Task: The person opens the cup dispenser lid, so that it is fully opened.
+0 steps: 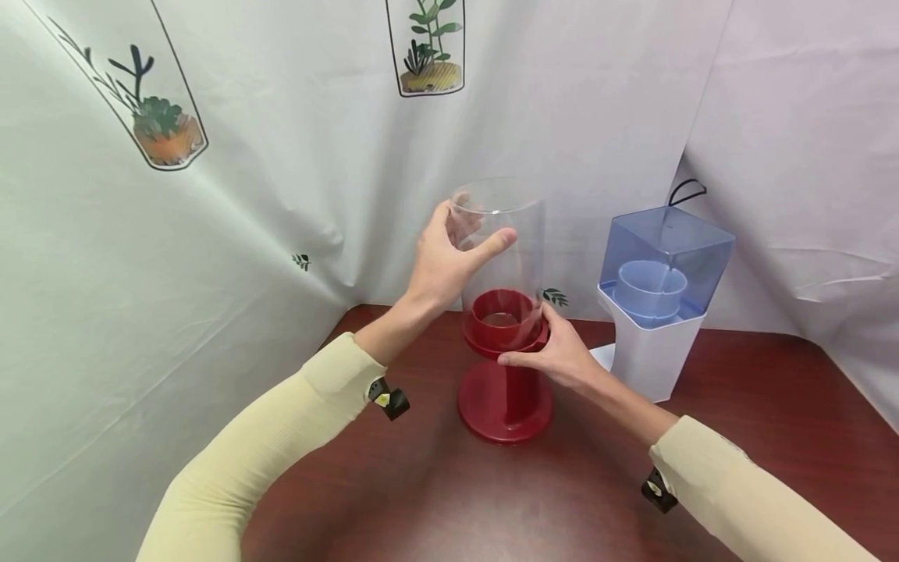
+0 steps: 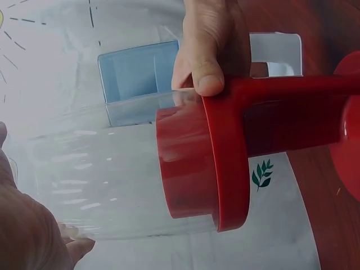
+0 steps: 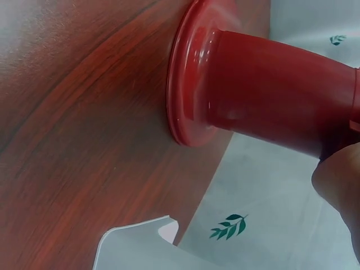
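Observation:
A clear plastic cylinder (image 1: 516,257), open at the top, stands upright on a red stand (image 1: 523,390) with a round base and a raised collar. Its lower end surrounds the red inner ring (image 2: 185,163). My left hand (image 1: 449,254) holds the cylinder near its upper rim, thumb across the front and fingers seen through the clear wall behind. At the collar, my right hand (image 1: 562,347) grips the red stand from the right, with its thumb (image 2: 209,79) right at the joint between cylinder and collar. Most right-hand fingers are hidden.
A white dispenser (image 1: 653,351) with a translucent blue top (image 1: 674,234) stands right of the red stand on the dark red wooden table (image 1: 393,468). White cloth with plant prints (image 1: 281,117) hangs behind and at the left, close to the table's back edge.

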A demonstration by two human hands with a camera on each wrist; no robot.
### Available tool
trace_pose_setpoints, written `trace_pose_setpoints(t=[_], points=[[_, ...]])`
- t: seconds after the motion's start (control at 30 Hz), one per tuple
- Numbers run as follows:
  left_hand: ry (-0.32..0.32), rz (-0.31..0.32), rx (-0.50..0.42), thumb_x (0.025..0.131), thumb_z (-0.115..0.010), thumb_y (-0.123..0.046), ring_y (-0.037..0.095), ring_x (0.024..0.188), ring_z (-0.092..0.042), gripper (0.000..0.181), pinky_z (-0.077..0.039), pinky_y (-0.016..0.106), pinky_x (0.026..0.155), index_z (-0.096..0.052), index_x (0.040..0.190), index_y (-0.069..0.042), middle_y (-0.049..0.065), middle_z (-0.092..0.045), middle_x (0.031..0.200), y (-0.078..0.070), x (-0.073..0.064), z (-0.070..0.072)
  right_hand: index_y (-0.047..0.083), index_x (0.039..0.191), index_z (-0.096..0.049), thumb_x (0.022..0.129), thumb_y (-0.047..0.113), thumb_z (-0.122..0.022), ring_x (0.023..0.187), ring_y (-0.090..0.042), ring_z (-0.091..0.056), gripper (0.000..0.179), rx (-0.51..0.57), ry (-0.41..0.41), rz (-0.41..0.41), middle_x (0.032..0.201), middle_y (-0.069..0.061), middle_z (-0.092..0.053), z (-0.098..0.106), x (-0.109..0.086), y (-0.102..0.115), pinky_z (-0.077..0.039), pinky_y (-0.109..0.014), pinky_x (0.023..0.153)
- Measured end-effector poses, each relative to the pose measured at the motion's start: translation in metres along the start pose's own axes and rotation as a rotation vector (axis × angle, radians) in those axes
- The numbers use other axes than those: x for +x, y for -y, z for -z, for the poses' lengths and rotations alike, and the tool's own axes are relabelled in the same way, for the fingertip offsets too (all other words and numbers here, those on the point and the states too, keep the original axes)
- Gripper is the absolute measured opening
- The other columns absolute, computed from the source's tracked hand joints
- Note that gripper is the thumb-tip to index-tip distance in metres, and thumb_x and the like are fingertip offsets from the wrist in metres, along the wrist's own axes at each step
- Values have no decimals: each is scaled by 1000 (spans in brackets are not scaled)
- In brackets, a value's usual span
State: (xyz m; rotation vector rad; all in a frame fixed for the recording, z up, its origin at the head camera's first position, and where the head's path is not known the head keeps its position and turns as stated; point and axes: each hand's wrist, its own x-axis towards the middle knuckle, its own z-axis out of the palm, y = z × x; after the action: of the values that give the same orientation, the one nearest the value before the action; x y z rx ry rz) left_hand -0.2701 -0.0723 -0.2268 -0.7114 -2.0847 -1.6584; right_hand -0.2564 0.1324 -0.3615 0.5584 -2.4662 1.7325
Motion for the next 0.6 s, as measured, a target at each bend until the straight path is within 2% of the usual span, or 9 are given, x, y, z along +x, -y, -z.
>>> trace_pose_setpoints(t=[0.07, 0.23, 0.4, 0.5, 0.6], points=[[2, 1, 9, 88, -87, -42, 9, 127, -62, 88, -49, 33, 111, -41, 158, -12, 1, -64, 135, -1, -2, -2, 16, 156, -42, 77, 35, -97, 123, -30, -64, 97, -13, -3, -2, 140, -10, -62, 1, -2, 0, -61, -44, 95], [15, -14, 15, 90, -85, -42, 10, 131, -59, 84, -47, 36, 114, -41, 154, -12, 5, -59, 140, -5, -6, -5, 16, 156, -42, 78, 34, -96, 122, -30, -65, 97, -23, 0, 11, 139, -9, -63, 5, -6, -1, -62, -44, 92], [40, -32, -11, 93, -83, -37, 12, 137, -55, 91, -46, 36, 115, -29, 163, -13, 2, -54, 148, -6, -10, -7, 16, 155, -43, 78, 33, -96, 122, -31, -65, 95, -23, 0, 9, 139, -9, -63, 8, -12, -1, -62, -44, 91], [56, -67, -69, 95, -81, -27, 15, 140, -53, 94, -44, 36, 117, -22, 167, -14, 2, -52, 154, -6, -8, -6, 16, 154, -44, 77, 33, -96, 121, -31, -65, 95, -26, 3, 7, 139, -10, -63, 10, -15, -1, -63, -44, 90], [80, -134, -93, 96, -78, -21, 15, 141, -51, 91, -44, 37, 117, -22, 168, -14, 3, -49, 158, -8, -1, -5, 17, 155, -44, 77, 34, -96, 121, -31, -65, 95, -31, 5, 9, 140, -12, -63, 12, -18, -1, -63, -44, 90]])
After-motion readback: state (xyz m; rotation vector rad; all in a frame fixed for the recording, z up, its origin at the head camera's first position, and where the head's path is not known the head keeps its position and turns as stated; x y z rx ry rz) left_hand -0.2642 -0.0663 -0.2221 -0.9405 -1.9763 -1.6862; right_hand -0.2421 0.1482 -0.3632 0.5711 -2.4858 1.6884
